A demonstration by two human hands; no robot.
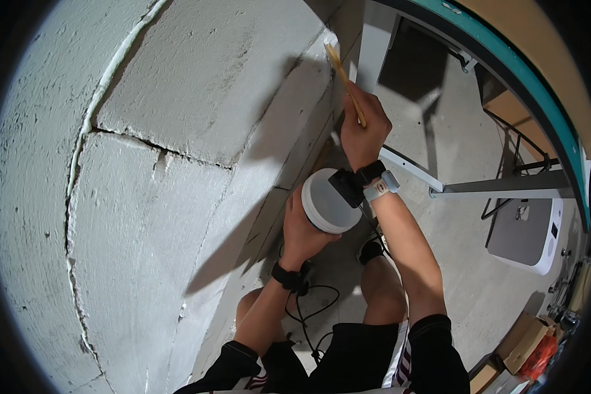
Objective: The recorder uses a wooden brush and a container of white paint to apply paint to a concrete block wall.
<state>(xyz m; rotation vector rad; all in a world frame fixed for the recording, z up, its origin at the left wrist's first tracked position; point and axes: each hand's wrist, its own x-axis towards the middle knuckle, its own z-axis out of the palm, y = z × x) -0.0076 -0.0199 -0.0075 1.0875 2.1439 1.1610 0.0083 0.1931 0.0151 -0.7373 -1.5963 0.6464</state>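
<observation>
The right hand [368, 128] is gripping a tan stick [343, 77], with the fingers closing around its lower part. The stick is slanting up and to the left out of the fist, and its lower end is protruding below the fingers. The upper end of the stick is reaching the pale outer corner of the wall [157, 210]; whether it is touching the surface cannot be told, and the shape of that end is too small to make out.

The left hand [301, 226] is clamping a round white tub [315, 217] from the left and from underneath, near the middle of the view. The mouth of the tub is facing up toward the camera, showing a pale interior; how full it is cannot be told. The two hands are working apart, the right one higher and farther from the body.

The right wrist is carrying a black strap [370, 172] and a black box [345, 187], which is overlapping the tub's rim in this view. The left wrist is wearing a black band [285, 276], and a black cable [302, 318] is looping below it.

The grey block wall is filling the left side, with dark cracks running across it and a shadow falling on its face. On the right, a table with a teal edge [537, 73] is standing on the floor [459, 243]. A grey-and-white appliance [520, 236] is resting beneath it. Farther down, a red bag [542, 358] is lying beside a cardboard box [525, 338].
</observation>
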